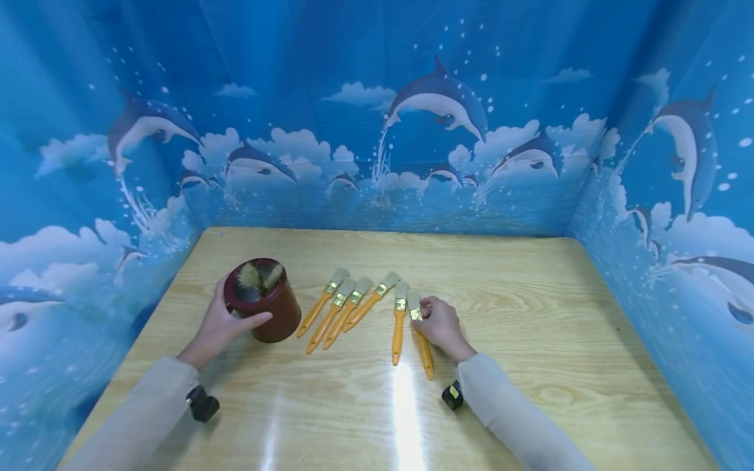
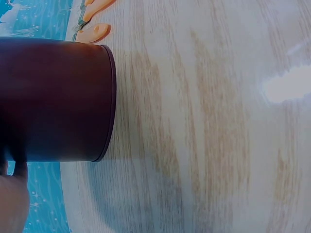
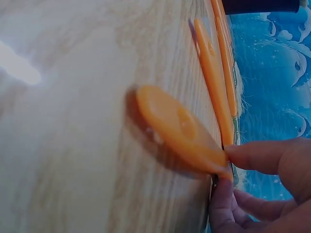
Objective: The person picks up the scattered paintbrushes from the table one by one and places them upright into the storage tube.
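My left hand (image 1: 219, 332) grips a dark reddish-brown cylindrical pot (image 1: 279, 315) at the left, thumb across its near side. The pot tilts, and its opening shows pale bristle tufts (image 1: 250, 276) inside. In the left wrist view the pot's wall (image 2: 58, 102) fills the left side, with its base edge near the tabletop. My right hand (image 1: 443, 326) pinches a paintbrush (image 1: 425, 358) near its metal ferrule, between thumb and fingers. Its orange handle (image 3: 180, 131) points toward me, and its pale bristles point away. Just left of it lies another paintbrush (image 1: 398, 333).
Several more orange-handled paintbrushes (image 1: 321, 313) lie fanned side by side between the pot and the right hand. They rest on a light wood-grain table (image 1: 530, 340). A blue curtain (image 1: 330, 78) printed with dolphins stands along the table's back and both sides.
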Tool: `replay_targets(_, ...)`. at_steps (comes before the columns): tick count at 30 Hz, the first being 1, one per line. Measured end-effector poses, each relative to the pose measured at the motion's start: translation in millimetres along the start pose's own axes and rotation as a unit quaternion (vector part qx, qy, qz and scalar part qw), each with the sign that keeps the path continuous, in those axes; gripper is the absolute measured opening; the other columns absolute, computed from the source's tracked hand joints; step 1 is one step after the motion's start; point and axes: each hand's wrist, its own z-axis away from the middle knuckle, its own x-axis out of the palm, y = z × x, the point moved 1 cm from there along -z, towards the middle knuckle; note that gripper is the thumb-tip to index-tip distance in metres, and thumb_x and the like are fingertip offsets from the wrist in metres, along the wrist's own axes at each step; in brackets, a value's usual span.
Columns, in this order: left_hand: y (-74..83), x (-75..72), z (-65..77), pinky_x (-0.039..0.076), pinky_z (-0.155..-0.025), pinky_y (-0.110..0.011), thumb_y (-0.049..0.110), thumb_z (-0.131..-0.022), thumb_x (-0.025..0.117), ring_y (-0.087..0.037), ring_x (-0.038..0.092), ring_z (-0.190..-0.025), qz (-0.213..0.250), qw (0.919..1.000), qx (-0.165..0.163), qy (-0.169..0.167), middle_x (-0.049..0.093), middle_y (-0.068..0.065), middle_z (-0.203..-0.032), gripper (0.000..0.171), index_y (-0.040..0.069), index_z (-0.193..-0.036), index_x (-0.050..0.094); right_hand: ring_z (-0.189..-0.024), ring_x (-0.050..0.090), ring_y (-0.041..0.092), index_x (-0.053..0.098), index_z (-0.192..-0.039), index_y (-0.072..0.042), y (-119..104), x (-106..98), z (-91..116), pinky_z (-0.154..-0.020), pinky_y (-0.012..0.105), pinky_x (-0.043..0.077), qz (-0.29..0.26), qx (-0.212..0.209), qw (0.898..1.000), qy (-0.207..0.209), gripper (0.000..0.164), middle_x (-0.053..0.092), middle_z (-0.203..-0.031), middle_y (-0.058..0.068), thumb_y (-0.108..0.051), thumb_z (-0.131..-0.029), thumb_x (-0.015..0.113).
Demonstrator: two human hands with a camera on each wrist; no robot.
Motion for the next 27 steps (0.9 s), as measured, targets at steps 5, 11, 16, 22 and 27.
replay_targets(5, -0.5, 0.6, -0.4, 0.027, -0.104, -0.067, 0.037, -0.078, 0.080, -0.042, 0.023, -0.139, -0.003, 1.0000, 0.000, -0.001, 0.018, -0.021, -0.155, 0.112, 0.010, -0.154, 0.002, -0.067, 0.053, 0.016, 0.062, -0.116, 0.004, 1.7, -0.1, -0.9, -0.058, 0.026, 0.045, -0.011, 0.003, 1.000, -0.016, 0.040, 0.059, -0.081, 0.005, -0.006, -0.078, 0.071)
replay_targets(11, -0.1, 0.5, -0.6, 0.027, -0.104, -0.067, 0.037, -0.078, 0.080, -0.042, 0.023, -0.139, -0.002, 1.0000, -0.002, -0.003, 0.017, -0.021, -0.155, 0.113, 0.009, -0.154, 0.002, -0.068, 0.052, 0.015, 0.065, -0.107, 0.003, 3.5, -1.2, -1.5, -0.057, 0.023, 0.044, -0.023, 0.006, 1.000, -0.020, 0.030, 0.059, -0.081, 0.004, -0.007, -0.079, 0.071)
replay_targets(16, -0.5, 0.6, -0.7, 0.027, -0.104, -0.067, 0.036, -0.077, 0.080, -0.042, 0.023, -0.139, 0.000, 1.0000, -0.002, -0.003, 0.017, -0.021, -0.155, 0.114, 0.009, -0.154, 0.001, -0.069, 0.051, 0.014, 0.064, -0.110, 0.005, 3.4, -3.6, -1.8, -0.058, 0.023, 0.045, -0.057, 0.017, 0.998, -0.029, 0.033, 0.058, -0.081, 0.004, -0.006, -0.080, 0.072)
replay_targets(22, 3.3, -1.2, 0.6, 0.027, -0.105, -0.066, 0.034, -0.078, 0.080, -0.042, 0.022, -0.140, -0.003, 1.0000, -0.006, -0.005, 0.016, -0.021, -0.156, 0.114, 0.011, -0.154, -0.002, -0.077, 0.055, 0.017, 0.062, -0.116, 0.005, -2.8, -9.6, -1.8, -0.067, 0.025, 0.050, -0.092, 0.026, 0.995, -0.030, 0.035, 0.061, -0.091, 0.008, -0.005, -0.083, 0.069)
replay_targets(27, 3.5, -1.6, 1.2, 0.027, -0.105, -0.066, 0.032, -0.078, 0.080, -0.042, 0.022, -0.140, -0.003, 1.0000, -0.004, -0.005, 0.016, -0.021, -0.156, 0.113, 0.012, -0.154, -0.001, -0.082, 0.056, 0.019, 0.063, -0.110, 0.000, -13.6, -16.1, -2.5, -0.068, 0.026, 0.050, -0.094, 0.027, 0.995, -0.033, 0.026, 0.061, -0.093, 0.008, -0.010, -0.086, 0.067)
